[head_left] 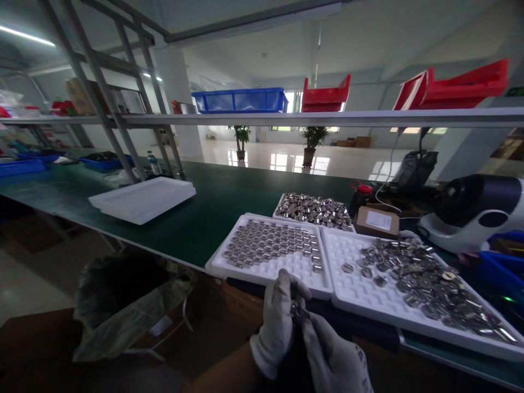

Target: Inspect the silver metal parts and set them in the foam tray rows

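Observation:
My left hand (279,311), in a white glove, is closed around a small shiny metal cylindrical part (295,310) in front of the table edge. My right hand (333,352), gloved too, pinches at the same spot; its fingertips meet the part or something dark on it that I cannot make out. Just beyond the hands lies a white tray (262,268) with metal cylinders (268,243) set in rows. To its right, another white tray (341,281) carries a loose heap of similar metal parts (426,278).
A third tray heaped with metal parts (315,209) stands behind. Stacked white trays (143,199) lie to the left on the green table (221,188). A cardboard box (376,220) and a white-and-black machine (477,213) stand right. A lined bin (131,300) is below left.

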